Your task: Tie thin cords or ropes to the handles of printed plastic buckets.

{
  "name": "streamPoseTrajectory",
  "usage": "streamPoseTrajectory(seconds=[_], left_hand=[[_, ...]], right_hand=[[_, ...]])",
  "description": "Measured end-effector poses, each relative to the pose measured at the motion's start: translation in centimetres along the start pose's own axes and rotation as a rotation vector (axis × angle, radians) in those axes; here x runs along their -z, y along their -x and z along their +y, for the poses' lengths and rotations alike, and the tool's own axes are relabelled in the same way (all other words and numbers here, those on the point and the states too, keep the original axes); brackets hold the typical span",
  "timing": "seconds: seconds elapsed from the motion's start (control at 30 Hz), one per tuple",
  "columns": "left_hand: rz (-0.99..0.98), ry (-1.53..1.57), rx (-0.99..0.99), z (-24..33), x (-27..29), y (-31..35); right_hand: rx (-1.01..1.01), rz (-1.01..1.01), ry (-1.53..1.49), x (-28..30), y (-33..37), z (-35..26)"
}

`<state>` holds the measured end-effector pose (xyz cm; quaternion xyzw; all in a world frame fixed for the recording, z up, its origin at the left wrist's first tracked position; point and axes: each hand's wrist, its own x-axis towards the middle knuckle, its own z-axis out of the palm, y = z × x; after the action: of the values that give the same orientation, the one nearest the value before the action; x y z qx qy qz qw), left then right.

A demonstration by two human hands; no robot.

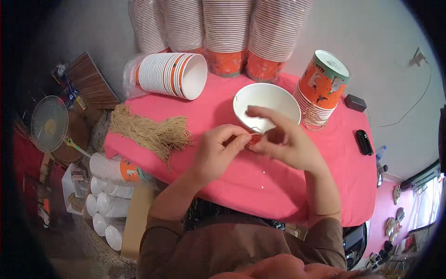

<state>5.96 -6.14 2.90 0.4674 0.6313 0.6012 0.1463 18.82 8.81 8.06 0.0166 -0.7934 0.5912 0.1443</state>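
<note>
A white-lined paper bucket (272, 95) stands open side up in front of me, a bit of its orange outer wall (254, 139) showing between my hands. A thin tan cord (256, 129) loops over the near rim. My left hand (218, 151) is closed in a pinch at the rim, thumb against forefinger, on what looks like the cord's end. My right hand (290, 142) is at the near right of the bucket, forefinger raised over the opening and the other fingers curled toward the thumb; what they grip is hidden.
A bundle of cut tan cords (148, 130) lies at left. Bucket stacks stand at the back (227, 32), another stack lies sideways (172, 76), and upside-down buckets with cords (323, 88) stand at right. A black object (364, 142) sits near the pink table's (334, 195) right edge.
</note>
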Motion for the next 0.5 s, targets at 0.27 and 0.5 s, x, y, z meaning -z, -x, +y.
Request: streamPoseTrajectory(seconds=[0.27,0.5], left_hand=[[-0.025,-0.291,-0.209,1.9,-0.7,-0.2],[-0.058,-0.437,-0.461,-0.6,-4.5,-0.4]], right_hand=[[0.021,0.059,0.054,0.9,0.3,1.1],[0.304,0.488,0.207,4.1,-0.6,1.8]])
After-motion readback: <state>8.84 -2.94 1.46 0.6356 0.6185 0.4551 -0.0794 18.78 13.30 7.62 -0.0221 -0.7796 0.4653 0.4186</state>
